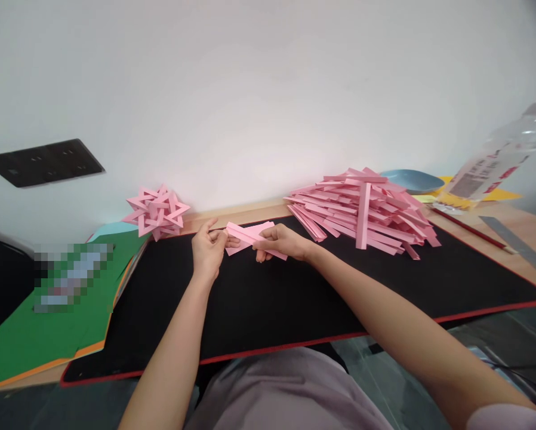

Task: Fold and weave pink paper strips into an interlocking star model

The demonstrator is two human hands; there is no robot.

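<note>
Between my hands, two folded pink paper strips (245, 235) cross each other in an X above the black mat (268, 304). My left hand (210, 243) pinches their left ends between thumb and fingers, its index finger raised. On the other side my right hand (282, 242) is closed on the strips near the crossing, thumb on top. Whether the strips are joined where they cross I cannot tell. A large pile of folded pink strips (375, 209) lies to the right, at the mat's far edge. At the back left stands a finished pink paper star model (158, 212).
Green and orange paper sheets (89, 322) overlap the mat's left side. To the right are a blue dish (413, 180), a clear plastic bottle (496, 158), a dark red pencil (469, 228) and a grey ruler (518, 245). A wall with a dark socket panel (44, 162) rises behind.
</note>
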